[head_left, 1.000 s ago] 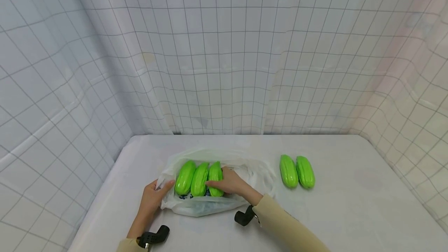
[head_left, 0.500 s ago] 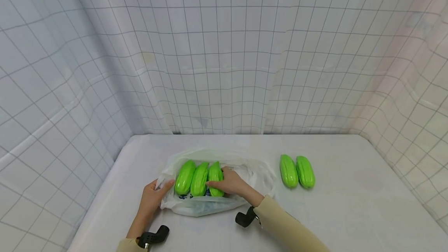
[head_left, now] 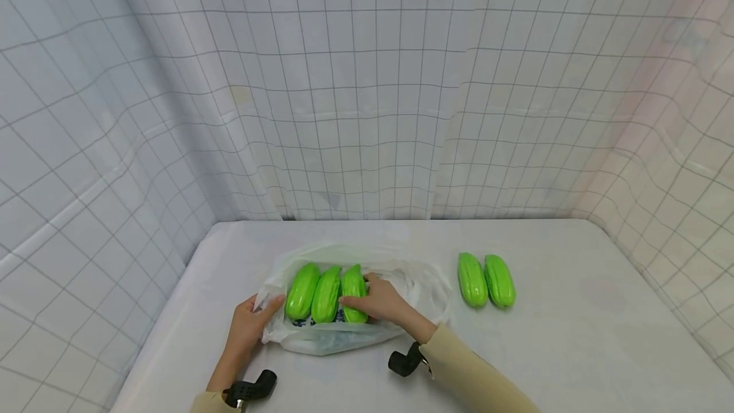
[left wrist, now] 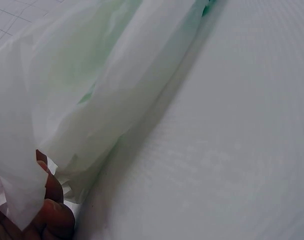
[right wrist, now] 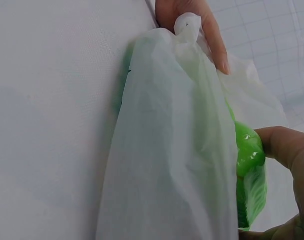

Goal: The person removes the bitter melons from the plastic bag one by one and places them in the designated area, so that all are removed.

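Note:
A thin white plastic bag (head_left: 321, 341) lies mouth up on the table. Its opening shows three glossy bright green vegetable-shaped pieces, rather like plastic bitter melons, side by side. My left hand (head_left: 248, 324) pinches the bag's left rim; in the left wrist view, curled fingers (left wrist: 59, 217) hold the film. Reaching in from the right, my right hand (head_left: 383, 301) grips the rightmost green melon (head_left: 353, 289), thumb on its near left side. The right wrist view shows that melon (right wrist: 249, 165) between thumb and finger, partly behind the bag wall. The left melon (head_left: 302, 292) and middle melon (head_left: 326, 295) touch neither hand.
Two more green melons, one (head_left: 473, 280) beside the other (head_left: 500, 282), lie on the white table (head_left: 573, 336) right of the bag. The bag's crumpled right part (head_left: 427, 285) lies under and beyond my right wrist. Grid-patterned white curtains (head_left: 367, 113) enclose the back and sides.
Very little differs. My right hand and wrist have shifted slightly to the right, and the gripped melon leans a touch more. The left hand keeps its hold on the bag rim.

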Tool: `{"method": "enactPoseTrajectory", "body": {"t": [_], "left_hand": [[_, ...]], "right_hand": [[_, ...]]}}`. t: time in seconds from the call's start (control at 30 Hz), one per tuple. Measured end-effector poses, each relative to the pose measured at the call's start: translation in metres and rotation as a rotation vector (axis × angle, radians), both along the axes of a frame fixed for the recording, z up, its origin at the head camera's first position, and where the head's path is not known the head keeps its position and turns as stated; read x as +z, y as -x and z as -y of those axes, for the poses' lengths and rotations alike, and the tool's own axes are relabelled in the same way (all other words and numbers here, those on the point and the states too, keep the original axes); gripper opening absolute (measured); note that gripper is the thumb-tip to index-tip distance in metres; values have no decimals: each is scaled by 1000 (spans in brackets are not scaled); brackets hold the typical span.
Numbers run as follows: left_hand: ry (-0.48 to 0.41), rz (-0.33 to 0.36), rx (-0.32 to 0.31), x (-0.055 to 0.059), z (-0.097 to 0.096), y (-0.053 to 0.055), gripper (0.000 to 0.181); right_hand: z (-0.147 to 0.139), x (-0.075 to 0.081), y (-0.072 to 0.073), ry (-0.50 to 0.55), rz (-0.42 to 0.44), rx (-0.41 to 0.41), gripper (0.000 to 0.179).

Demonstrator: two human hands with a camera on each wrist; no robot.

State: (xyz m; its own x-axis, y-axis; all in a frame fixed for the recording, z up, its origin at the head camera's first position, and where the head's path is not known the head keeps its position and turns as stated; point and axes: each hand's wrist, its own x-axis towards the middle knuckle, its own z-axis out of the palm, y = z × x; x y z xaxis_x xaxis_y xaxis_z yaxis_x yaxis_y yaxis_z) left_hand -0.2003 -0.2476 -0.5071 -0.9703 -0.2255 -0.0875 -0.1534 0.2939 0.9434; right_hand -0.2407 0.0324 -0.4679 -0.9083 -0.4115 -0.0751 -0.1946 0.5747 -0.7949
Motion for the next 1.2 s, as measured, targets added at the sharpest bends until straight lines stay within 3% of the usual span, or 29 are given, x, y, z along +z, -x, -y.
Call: {"method": "enactPoseTrajectory", "body": {"t": [0.47, 1.2], "left_hand": [[18, -2, -2, -1, 1, 0, 63], [15, -17, 1, 0, 1, 0, 58]], "right_hand": [[-5, 5, -7, 99, 43, -9, 73], [-13, 22, -23, 187, 12, -27, 77]]}}
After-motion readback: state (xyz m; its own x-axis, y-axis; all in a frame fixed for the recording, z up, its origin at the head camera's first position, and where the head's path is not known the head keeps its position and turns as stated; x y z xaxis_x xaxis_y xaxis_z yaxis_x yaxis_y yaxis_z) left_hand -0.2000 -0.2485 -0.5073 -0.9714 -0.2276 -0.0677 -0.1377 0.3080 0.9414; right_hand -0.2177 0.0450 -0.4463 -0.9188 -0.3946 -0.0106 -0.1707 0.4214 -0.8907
